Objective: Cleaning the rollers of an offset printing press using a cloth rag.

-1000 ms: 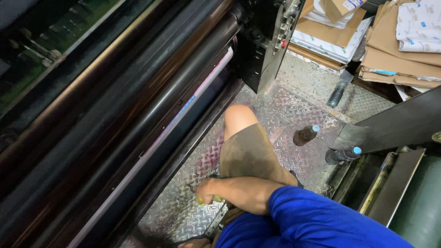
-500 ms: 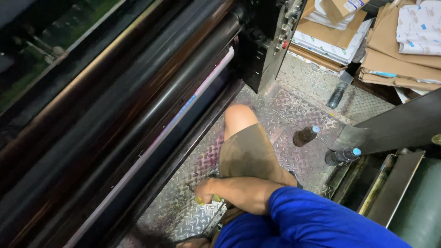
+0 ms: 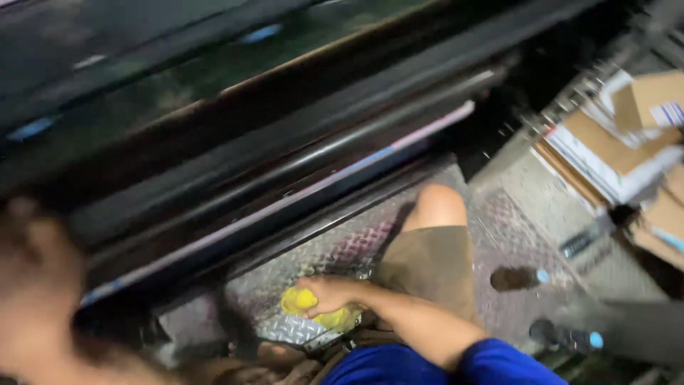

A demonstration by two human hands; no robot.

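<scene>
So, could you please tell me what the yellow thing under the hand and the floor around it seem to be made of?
The yellow thing looks like soft cloth or sponge: it bunches under the right hand, though blur leaves that open. The floor looks like bare steel tread plate, with a raised diamond pattern, a dull shine and pinkish stains.

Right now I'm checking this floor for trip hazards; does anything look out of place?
Yes. Two dark bottles lie on their sides on the metal floor beside the knee. The right hand presses a yellow cloth down there.
</scene>
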